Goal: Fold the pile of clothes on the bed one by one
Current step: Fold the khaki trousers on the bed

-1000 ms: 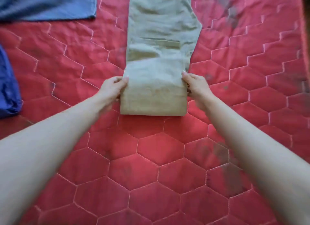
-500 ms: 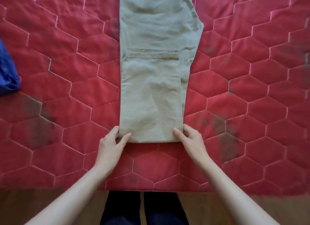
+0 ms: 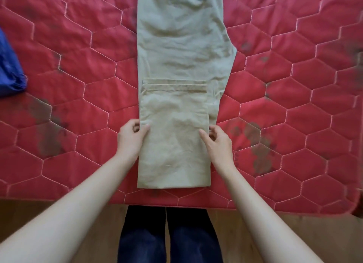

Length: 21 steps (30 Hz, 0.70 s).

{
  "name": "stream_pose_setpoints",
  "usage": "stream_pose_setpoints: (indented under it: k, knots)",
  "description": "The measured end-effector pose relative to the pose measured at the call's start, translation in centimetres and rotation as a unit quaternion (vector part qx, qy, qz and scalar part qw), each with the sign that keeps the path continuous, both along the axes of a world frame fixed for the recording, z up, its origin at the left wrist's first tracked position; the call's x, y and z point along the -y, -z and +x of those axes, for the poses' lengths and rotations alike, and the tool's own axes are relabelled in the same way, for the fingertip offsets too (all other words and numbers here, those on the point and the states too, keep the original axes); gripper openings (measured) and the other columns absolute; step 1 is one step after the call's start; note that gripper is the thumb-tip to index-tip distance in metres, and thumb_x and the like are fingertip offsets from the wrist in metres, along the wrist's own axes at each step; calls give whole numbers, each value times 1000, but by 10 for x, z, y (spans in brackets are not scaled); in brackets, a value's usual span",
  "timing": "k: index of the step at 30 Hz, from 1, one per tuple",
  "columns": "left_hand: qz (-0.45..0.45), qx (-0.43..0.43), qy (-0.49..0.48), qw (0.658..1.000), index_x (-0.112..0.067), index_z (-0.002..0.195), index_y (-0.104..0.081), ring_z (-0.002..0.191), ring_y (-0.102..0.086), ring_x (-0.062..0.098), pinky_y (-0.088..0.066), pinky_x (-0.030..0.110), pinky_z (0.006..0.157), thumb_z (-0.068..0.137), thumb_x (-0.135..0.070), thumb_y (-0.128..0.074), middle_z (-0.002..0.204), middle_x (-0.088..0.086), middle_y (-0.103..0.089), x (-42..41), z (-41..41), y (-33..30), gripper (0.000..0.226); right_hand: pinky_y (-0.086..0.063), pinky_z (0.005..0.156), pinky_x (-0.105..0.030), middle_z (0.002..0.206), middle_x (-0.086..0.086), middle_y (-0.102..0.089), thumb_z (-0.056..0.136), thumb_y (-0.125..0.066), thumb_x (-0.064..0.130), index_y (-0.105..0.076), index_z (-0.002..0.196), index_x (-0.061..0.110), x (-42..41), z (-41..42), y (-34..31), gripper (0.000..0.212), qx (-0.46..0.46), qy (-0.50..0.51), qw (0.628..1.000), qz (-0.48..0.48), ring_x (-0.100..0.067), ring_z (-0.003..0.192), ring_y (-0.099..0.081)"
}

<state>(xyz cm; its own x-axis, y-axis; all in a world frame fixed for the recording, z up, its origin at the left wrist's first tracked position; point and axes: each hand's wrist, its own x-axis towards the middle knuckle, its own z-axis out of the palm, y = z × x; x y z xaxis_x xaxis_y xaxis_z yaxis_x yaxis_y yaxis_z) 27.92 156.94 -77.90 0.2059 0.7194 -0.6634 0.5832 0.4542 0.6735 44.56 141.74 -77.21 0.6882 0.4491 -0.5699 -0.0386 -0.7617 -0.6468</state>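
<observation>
Here the beige trousers (image 3: 182,52) lie in the middle of the frame on the red quilted bed (image 3: 294,105), running from the top edge down to near the bed's lower edge. The hem end is already folded up over the legs, and this folded part (image 3: 173,145) takes the lower middle of the frame. The left hand (image 3: 130,140) grips the left side of the folded part, thumb on top and fingers curled at the edge. The right hand (image 3: 219,143) pinches the right side in the same way, so each grip is closed on the cloth.

Several things can go wrong from this point, in my judgement. The fold lies close to the edge of the bed, so a pull toward the body can drag it over the edge to the wooden floor (image 3: 275,233). If one hand lifts higher than the other, the next fold comes out crooked, because the upper part is wider on the right. The cloth is wrinkled, and the creases may be pressed in. A blue garment (image 3: 9,72) waits at the left edge of the frame, well apart.
</observation>
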Motion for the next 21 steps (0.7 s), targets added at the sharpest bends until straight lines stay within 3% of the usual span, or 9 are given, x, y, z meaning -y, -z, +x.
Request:
stream_pose_setpoints:
  k: [5, 9, 11, 13, 15, 17, 19, 21]
  knots:
    - [55, 27, -19, 998, -20, 92, -65, 92, -69, 24, -54, 47, 89, 86, -12, -67, 92, 6, -71, -51, 42, 3, 11, -50, 83, -40, 87, 6, -71, 88, -64, 34, -71, 97, 19, -54, 22, 0, 18, 86, 40, 995, 22, -15, 87, -66]
    - [66, 40, -8, 997, -17, 99, -66, 92, -68, 19, -54, 40, 91, 88, -11, -67, 93, 3, -71, -62, 47, 3, 12, -50, 83, -39, 90, 6, -71, 90, -62, 34, -69, 99, 20, -65, 27, 5, 18, 104, 63, 992, 27, -14, 89, -65]
    - [115, 6, 19, 993, -15, 104, -67, 90, -66, 13, -52, 27, 89, 87, -14, -67, 96, 2, -70, -64, 44, 5, 17, -47, 80, -32, 98, 6, -69, 91, -61, 33, -67, 106, 20, -67, 29, 9, 21, 134, 59, 989, 13, -12, 94, -64]
    - [172, -20, 43, 984, -15, 104, -67, 83, -62, 7, -45, 7, 77, 86, -17, -69, 96, -2, -68, -67, 42, 6, 19, -40, 74, -27, 108, 5, -63, 92, -60, 33, -63, 113, 21, -71, 33, 13, 25, 182, 21, 983, 0, -10, 97, -60]
    - [206, -27, 53, 977, -17, 101, -67, 80, -59, 5, -38, 1, 67, 84, -20, -71, 95, -4, -67, -71, 43, 7, 17, -39, 75, -28, 112, 3, -59, 92, -59, 34, -63, 116, 21, -80, 40, 17, 27, 202, -20, 979, -11, -13, 102, -58]
    - [209, -31, 52, 976, -20, 97, -67, 81, -60, 8, -41, 3, 68, 83, -24, -72, 93, -4, -66, -77, 46, 8, 15, -40, 80, -30, 114, 2, -59, 91, -60, 36, -64, 113, 21, -92, 48, 20, 27, 199, -35, 979, -27, -16, 106, -57]
    - [183, -29, 41, 982, -21, 93, -67, 82, -62, 14, -52, 23, 80, 82, -29, -73, 86, -7, -66, -85, 51, 9, 14, -40, 81, -30, 113, 2, -60, 90, -61, 37, -65, 109, 20, -102, 55, 22, 26, 201, -28, 978, -40, -17, 107, -57]
    - [163, -33, 33, 986, -23, 89, -67, 77, -60, 14, -54, 39, 83, 81, -33, -74, 78, -10, -64, -93, 55, 9, 15, -39, 80, -30, 112, 1, -60, 88, -64, 37, -64, 107, 19, -112, 59, 22, 27, 197, -16, 979, -46, -18, 106, -57]
